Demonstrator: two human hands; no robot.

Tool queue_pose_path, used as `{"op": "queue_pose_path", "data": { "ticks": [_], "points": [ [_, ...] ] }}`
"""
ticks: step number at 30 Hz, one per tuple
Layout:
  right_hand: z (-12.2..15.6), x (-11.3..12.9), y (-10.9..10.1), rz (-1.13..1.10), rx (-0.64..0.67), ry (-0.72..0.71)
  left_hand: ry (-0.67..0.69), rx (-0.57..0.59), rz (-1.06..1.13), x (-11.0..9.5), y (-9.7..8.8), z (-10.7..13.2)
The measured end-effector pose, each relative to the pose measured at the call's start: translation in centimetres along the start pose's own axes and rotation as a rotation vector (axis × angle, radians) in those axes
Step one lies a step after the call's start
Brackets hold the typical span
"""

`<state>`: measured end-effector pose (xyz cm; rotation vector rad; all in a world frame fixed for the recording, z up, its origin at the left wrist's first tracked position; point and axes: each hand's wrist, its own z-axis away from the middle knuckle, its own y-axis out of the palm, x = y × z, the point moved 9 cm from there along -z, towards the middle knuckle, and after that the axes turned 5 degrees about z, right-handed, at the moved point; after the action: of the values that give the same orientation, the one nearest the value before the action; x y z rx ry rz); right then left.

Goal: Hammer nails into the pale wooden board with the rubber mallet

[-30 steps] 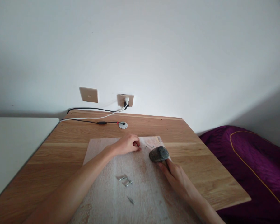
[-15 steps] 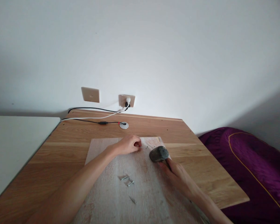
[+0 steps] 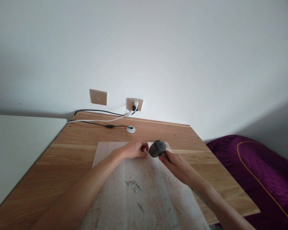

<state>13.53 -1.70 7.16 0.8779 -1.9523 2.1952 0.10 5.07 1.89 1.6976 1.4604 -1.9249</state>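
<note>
My left hand (image 3: 135,149) rests on a pale worn board (image 3: 115,198), its fingers pinched on something too small to make out. My right hand (image 3: 176,164) grips the handle of a hammer whose dark grey head (image 3: 157,148) hangs just right of the left fingertips, a little above the board. Three loose nails (image 3: 135,186) lie on the board nearer to me, and another nail (image 3: 140,206) lies below them.
The board lies on a wooden table (image 3: 69,147). Black and white cables (image 3: 103,119) run along its far edge to a wall socket (image 3: 134,104). A white surface (image 3: 16,143) adjoins on the left, a purple cushion (image 3: 259,172) on the right.
My right hand has lifted the hammer and swung its head left, from resting on the board to close beside my left fingertips. The left hand has stayed in place.
</note>
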Motion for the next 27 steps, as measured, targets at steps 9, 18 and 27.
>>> {"op": "queue_pose_path", "data": {
  "ticks": [9,18,27],
  "points": [
    [0.3,0.1,-0.2,-0.019,0.002,-0.029,-0.013,-0.017,-0.036,0.3,-0.1,0.1],
    [1.1,-2.6,0.0,0.026,0.022,0.097,0.005,-0.064,-0.128,-0.2,-0.1,0.2],
    [0.7,-1.5,-0.2,-0.007,0.036,0.054,0.075,-0.016,-0.177,-0.7,0.2,0.0]
  ]
}}
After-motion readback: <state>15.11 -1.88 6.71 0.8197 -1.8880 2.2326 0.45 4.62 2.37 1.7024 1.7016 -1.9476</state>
